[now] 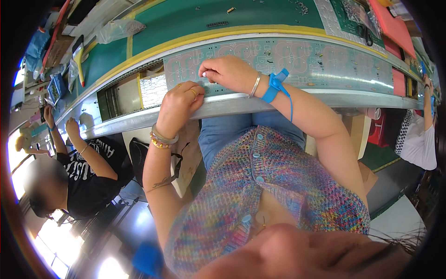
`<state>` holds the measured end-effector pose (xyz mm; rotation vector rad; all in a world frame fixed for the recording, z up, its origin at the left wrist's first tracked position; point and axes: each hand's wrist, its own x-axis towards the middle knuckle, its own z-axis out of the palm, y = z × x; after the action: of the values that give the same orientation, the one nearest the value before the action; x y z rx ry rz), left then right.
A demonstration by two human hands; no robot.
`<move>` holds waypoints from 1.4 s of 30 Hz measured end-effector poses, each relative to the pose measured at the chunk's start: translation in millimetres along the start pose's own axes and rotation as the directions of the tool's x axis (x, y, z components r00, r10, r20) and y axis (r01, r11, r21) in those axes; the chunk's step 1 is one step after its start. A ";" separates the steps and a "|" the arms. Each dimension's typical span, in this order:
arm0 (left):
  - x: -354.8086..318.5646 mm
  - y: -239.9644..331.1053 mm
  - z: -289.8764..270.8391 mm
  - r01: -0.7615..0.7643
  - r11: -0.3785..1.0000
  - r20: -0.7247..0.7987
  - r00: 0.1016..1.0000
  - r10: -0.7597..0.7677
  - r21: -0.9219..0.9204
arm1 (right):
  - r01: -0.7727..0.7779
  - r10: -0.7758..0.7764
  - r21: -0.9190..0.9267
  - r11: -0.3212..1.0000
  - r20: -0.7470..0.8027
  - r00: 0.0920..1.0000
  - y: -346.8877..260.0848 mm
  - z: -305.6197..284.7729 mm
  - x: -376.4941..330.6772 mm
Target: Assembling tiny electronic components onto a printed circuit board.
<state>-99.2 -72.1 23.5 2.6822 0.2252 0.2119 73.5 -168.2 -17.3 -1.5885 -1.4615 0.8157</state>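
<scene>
A long grey-green circuit board [288,60] with printed circles and a few small parts on it lies along metal rails. My left hand [182,103], with a ring and bracelets, is at the board's near left corner, over the near rail [232,100]. Its fingers are curled in, thumb against them. Just to the right and farther out, my right hand [227,74] is over the board's left part, fingertips bent toward the thumb. A blue wrist strap [275,86] with a cord circles that wrist. Anything in either pinch is too small or hidden to name.
Beyond the far rail, a green mat [176,23] bears a black pin strip [217,24], small loose parts [302,7] and a clear plastic bag [121,30]. Black-handled cutters [365,35] lie at far right. One co-worker [93,172] sits left; another [418,139] is right.
</scene>
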 end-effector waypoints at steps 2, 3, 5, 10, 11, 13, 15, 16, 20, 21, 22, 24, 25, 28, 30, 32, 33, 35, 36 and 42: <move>0.5 -1.0 -0.6 0.010 0.999 0.002 1.000 -0.010 -0.042 | 0.002 -0.002 -0.038 0.999 0.008 1.000 1.2 1.4 0.3; 0.9 -0.9 -1.0 0.002 0.999 0.003 1.000 -0.002 -0.045 | 0.000 0.000 -0.037 0.999 0.006 1.000 2.2 2.4 -0.4; 1.7 -1.4 -1.6 -0.006 0.999 0.005 1.000 0.006 -0.048 | 0.054 -0.054 -0.079 0.995 -0.004 0.999 2.1 3.6 -1.0; 1.7 -6.3 -2.0 -0.104 0.994 0.004 0.995 0.104 -0.032 | 0.076 -0.065 -0.148 0.986 0.076 0.995 -3.0 2.9 -4.5; 1.2 -6.9 -2.1 -0.105 0.994 0.004 0.994 0.105 -0.032 | 0.130 -0.120 -0.183 0.974 0.061 0.991 -1.5 4.4 -5.4; -0.1 -8.0 -2.7 -0.124 0.992 -0.007 0.992 0.124 -0.033 | 0.164 -0.157 -0.212 0.963 0.050 0.986 0.9 7.9 -6.0; -1.1 -9.5 -4.2 -0.125 0.991 -0.007 0.992 0.124 -0.046 | 0.198 -0.195 -0.240 0.950 0.040 0.980 2.8 10.7 -5.9; -1.8 -9.8 -5.0 -0.125 0.990 -0.007 0.992 0.125 -0.059 | 0.211 -0.209 -0.243 0.947 0.037 0.977 3.7 11.8 -5.5; -3.1 -9.2 -8.7 0.010 0.987 0.002 1.000 -0.010 -0.158 | 0.088 -0.073 -0.140 0.986 0.109 0.991 -3.1 3.2 -2.1; -4.0 -8.8 -8.3 0.106 0.961 -0.004 0.994 -0.111 -0.255 | 0.089 -0.074 -0.138 0.986 0.107 0.991 -3.3 1.7 -1.4; -4.7 -9.1 -7.7 0.198 0.916 0.000 0.977 -0.211 -0.349 | 0.051 -0.040 -0.107 0.993 0.102 0.994 -2.6 0.2 -0.5; -7.7 -10.7 -6.1 0.237 0.912 -0.010 0.967 -0.255 -0.335 | 0.014 -0.007 -0.071 0.997 0.101 0.995 -3.6 -0.4 0.1; -9.2 -11.6 -4.8 0.272 0.906 -0.021 0.955 -0.295 -0.324 | 0.017 -0.009 -0.077 0.997 0.095 0.995 -4.4 -0.6 0.2; -13.7 -13.2 -0.3 0.355 0.851 -0.021 0.919 -0.393 -0.386 | 0.025 -0.017 -0.083 0.996 0.086 0.996 -2.7 0.5 0.3; -14.7 -13.2 1.2 0.364 0.845 -0.023 0.914 -0.404 -0.392 | 0.029 -0.022 -0.087 0.996 0.082 0.996 -2.6 0.4 0.3; -15.5 -13.0 3.3 0.372 0.839 -0.027 0.909 -0.416 -0.397 | 0.015 -0.008 -0.080 0.997 0.088 0.996 -3.6 -0.1 0.7; -16.0 -12.7 4.9 0.383 0.819 -0.019 0.902 -0.432 -0.426 | 0.015 -0.008 -0.079 0.997 0.088 0.996 -3.4 0.2 0.9; -16.0 -11.6 5.8 0.393 0.799 -0.011 0.895 -0.446 -0.456 | 0.025 -0.018 -0.091 0.996 0.082 0.997 -2.5 0.4 1.0; -15.9 -10.5 5.2 0.397 0.805 -0.019 0.893 -0.450 -0.440 | 0.025 -0.017 -0.091 0.996 0.082 0.997 -2.8 0.3 0.9; -5.7 -6.7 3.9 0.051 0.990 -0.136 0.988 -0.069 -0.132 | 0.029 -0.022 -0.095 0.995 0.071 0.997 -2.8 1.0 0.2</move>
<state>-104.9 -68.9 16.4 2.5313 0.3236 0.3839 71.3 -167.8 -15.3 -1.6228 -1.5885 0.8040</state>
